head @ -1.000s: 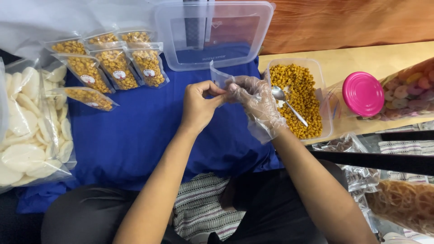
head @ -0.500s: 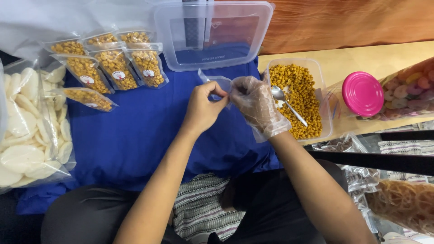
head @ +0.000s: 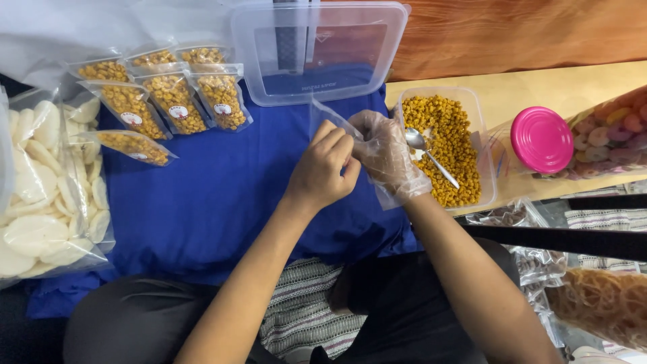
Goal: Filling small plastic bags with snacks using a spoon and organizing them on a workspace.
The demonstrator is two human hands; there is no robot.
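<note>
While six clear pouches of golden snack with round red-and-white labels (head: 176,112) lie at ten o'clock on the blue cloth (head: 216,195), a clear rectangular tub of golden kernels (head: 448,145) with a metal spoon (head: 428,154) sits at three o'clock, beside a pink-lidded jar (head: 542,139) on its side. The bare left hand (head: 322,168) and the plastic-gloved right hand (head: 387,154) meet at centre, fingers curled, both pinching the small clear empty plastic bag (head: 329,116), which rises toward twelve o'clock in front of the clear lid (head: 317,50). At nine o'clock lies a clear bag of white crackers (head: 44,195).

head camera looks steeply down, close up.
</note>
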